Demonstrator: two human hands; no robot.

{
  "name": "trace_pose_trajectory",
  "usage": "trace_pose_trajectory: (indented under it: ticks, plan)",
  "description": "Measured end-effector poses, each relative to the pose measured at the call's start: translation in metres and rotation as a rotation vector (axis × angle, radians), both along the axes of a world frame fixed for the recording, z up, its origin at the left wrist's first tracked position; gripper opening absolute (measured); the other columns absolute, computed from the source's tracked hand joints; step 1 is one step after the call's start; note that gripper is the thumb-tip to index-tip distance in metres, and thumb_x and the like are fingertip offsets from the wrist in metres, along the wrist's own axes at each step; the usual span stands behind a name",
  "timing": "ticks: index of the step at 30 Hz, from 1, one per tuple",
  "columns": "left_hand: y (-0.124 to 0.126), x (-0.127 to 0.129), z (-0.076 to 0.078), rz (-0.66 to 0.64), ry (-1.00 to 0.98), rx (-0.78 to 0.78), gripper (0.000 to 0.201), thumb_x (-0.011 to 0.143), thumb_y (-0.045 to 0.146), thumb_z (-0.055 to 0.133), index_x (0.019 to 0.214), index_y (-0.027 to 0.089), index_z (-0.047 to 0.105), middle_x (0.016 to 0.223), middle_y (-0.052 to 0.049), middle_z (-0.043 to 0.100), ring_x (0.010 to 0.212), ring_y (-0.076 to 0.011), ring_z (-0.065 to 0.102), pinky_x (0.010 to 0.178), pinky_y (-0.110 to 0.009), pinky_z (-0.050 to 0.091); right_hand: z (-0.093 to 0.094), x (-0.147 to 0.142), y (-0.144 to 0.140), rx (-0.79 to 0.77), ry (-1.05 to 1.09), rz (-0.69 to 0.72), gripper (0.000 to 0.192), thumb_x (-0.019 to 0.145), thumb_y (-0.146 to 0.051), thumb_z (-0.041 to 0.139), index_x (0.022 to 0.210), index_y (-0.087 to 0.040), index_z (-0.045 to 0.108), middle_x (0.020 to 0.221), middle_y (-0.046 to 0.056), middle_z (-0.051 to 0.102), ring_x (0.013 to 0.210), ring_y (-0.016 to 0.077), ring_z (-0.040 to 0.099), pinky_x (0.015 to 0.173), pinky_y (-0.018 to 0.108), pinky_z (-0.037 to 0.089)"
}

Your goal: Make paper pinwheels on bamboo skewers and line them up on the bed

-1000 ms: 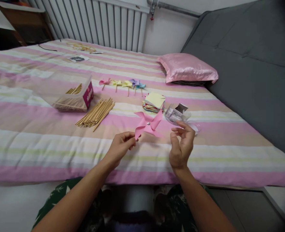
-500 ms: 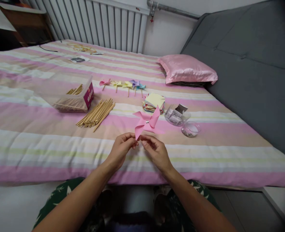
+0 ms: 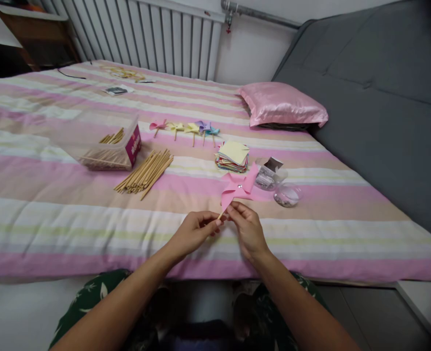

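A pink paper pinwheel (image 3: pixel 233 184) with a shiny metal centre is held above the near part of the bed. Its short wooden stick (image 3: pixel 220 214) slants down to the left. My left hand (image 3: pixel 197 231) pinches the lower end of that stick between thumb and fingers. Just to the right, my right hand (image 3: pixel 247 228) is closed at the stick below the lowest blade, its fingertips partly hidden. Behind the pinwheel lies a stack of coloured paper squares (image 3: pixel 233 153). To its right are a clear tub with small packets (image 3: pixel 265 179) and a round clear dish of metal fasteners (image 3: pixel 286 196).
Loose wooden sticks (image 3: pixel 145 173) lie left of my hands, beside a clear plastic box (image 3: pixel 109 163) holding more sticks. Several finished pinwheels (image 3: pixel 193 127) rest farther back. A pink pillow (image 3: pixel 283 105) sits by the grey headboard (image 3: pixel 376 97).
The pinwheel has shifted right and tilted, so its stick now shows between my hands. Both hands have moved slightly to the right with it.
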State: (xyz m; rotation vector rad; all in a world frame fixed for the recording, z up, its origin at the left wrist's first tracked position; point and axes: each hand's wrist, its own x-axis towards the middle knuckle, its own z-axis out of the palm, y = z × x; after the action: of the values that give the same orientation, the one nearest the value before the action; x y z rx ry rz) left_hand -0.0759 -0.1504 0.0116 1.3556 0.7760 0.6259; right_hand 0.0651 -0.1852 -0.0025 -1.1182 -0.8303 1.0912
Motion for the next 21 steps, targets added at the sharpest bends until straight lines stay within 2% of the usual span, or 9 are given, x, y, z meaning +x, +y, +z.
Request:
trace_pose_trajectory:
  ticks: [5,12,16,18,21]
  plan:
    - [-0.002,0.0,-0.004,-0.127,0.093,0.074,0.031,0.08,0.038,0.056,0.089,0.012,0.07,0.075,-0.008,0.067,0.064,-0.0146,0.056,0.062,-0.026,0.044,0.002,0.007,0.001,-0.027,0.002,0.004,0.014,0.076,-0.032,0.062,0.077,-0.018,0.062,0.079,0.0,0.06,0.065,0.0105,0.047,0.063,0.023,0.039]
    - [0.002,0.001,-0.006,-0.036,0.155,0.236,0.037,0.081,0.038,0.052,0.057,0.013,0.063,0.05,0.0,0.055,0.05,-0.0111,0.046,0.051,-0.022,0.033,0.005,-0.005,-0.006,-0.047,-0.081,0.154,0.021,0.077,-0.038,0.062,0.082,-0.018,0.065,0.067,-0.001,0.058,0.061,0.0122,0.053,0.06,0.025,0.044]
    - [0.002,-0.001,-0.009,-0.043,0.212,0.352,0.037,0.082,0.039,0.051,0.061,0.013,0.067,0.051,-0.001,0.057,0.047,-0.0102,0.044,0.047,-0.022,0.029,0.001,-0.005,-0.005,-0.037,-0.165,0.162,0.023,0.08,-0.04,0.058,0.082,-0.018,0.065,0.074,0.002,0.063,0.069,0.0151,0.058,0.065,0.027,0.046]
    - [0.002,-0.002,-0.009,0.038,0.265,0.402,0.032,0.078,0.041,0.056,0.071,0.014,0.072,0.059,-0.003,0.063,0.05,-0.012,0.049,0.048,-0.022,0.032,0.0,-0.001,-0.004,-0.038,-0.171,0.128,0.023,0.081,-0.04,0.057,0.08,-0.018,0.064,0.077,0.003,0.065,0.072,0.0152,0.059,0.068,0.027,0.046]
    - [0.004,-0.005,-0.005,0.273,0.299,0.389,0.031,0.07,0.043,0.067,0.079,0.014,0.074,0.066,-0.007,0.068,0.056,-0.0149,0.055,0.052,-0.023,0.038,-0.001,0.004,-0.002,-0.076,-0.153,0.089,0.024,0.081,-0.041,0.057,0.083,-0.018,0.062,0.076,0.003,0.067,0.068,0.0137,0.059,0.063,0.025,0.045]
